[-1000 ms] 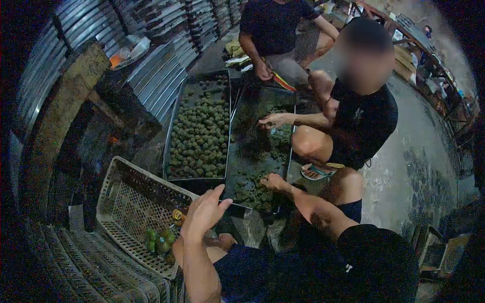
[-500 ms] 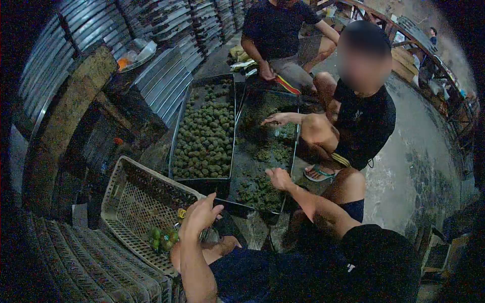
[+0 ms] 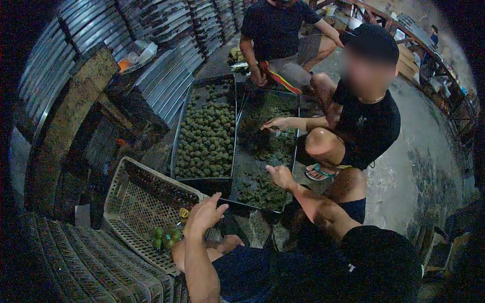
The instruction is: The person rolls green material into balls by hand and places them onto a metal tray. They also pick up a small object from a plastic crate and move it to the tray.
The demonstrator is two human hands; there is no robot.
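My right hand (image 3: 282, 178) is closed above the near end of a dark metal tray (image 3: 247, 174) that holds loose, crumbly greenish-brown material (image 3: 260, 189). Whatever its fingers grip, if anything, is hidden. Beside the corner of a plastic crate (image 3: 151, 174), my left hand (image 3: 204, 214) has its fingers stretched out and the thumb apart; nothing shows in it. Several green fruits (image 3: 165, 237) and a small yellow item (image 3: 184, 213) lie in the crate near my left wrist. Rows of round greenish-brown balls (image 3: 207, 139) fill much of a second tray (image 3: 176, 146) alongside.
A crouching co-worker in a black cap (image 3: 366, 121) reaches a hand (image 3: 278, 123) over the loose material. Behind the trays, another person (image 3: 278, 35) holds a red-yellow-green strip (image 3: 280, 81). Corrugated metal sheets (image 3: 166, 30) stand at left; ribbed crates (image 3: 86, 262) are at lower left.
The capped co-worker has lifted their head and leaned back slightly. The far person's hand and the coloured strip have shifted left. My two hands have barely moved.
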